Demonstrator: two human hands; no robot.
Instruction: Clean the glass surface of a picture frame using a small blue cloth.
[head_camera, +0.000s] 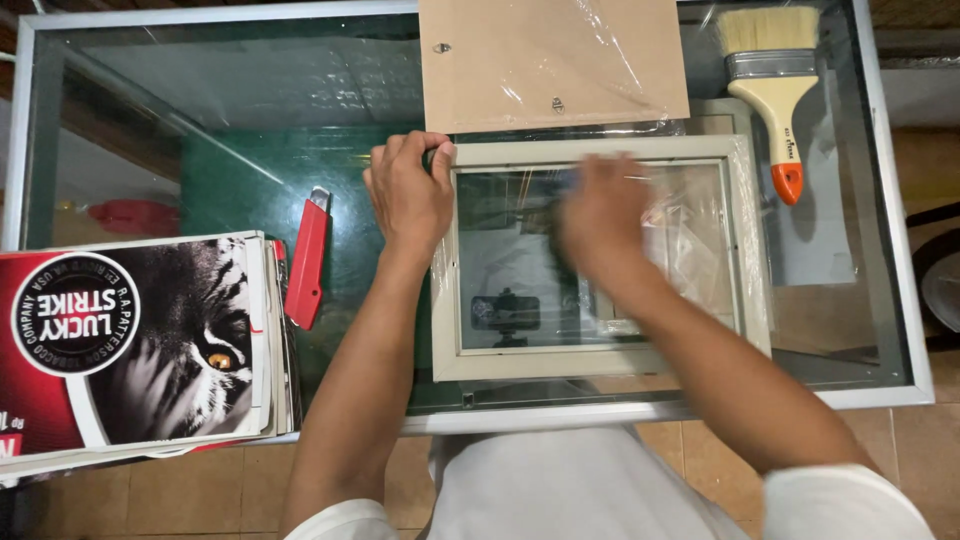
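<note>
Two hands on one cream picture frame (600, 362), which lies flat at the centre of the glass-topped table (200, 80), still partly in clear plastic wrap (700, 230). Left hand (408, 192) sits at the frame's 10 o'clock corner, fingers curled tight over the edge, pinning it. Right hand (603, 215) is over the glass pane, motion-blurred; we can't tell its finger state, possibly flat and rubbing. We judge the step as wiping or clearing the pane, frame held steady. Next move calls for a firm corner hold and light pressure on the glass. Brown backing board (520, 50) at 12 o'clock, touching the frame's top. Paintbrush (775, 90) at 2 o'clock, red utility knife (308, 262) at 9, stack of printed posters (150, 340) further out at 8.
</note>
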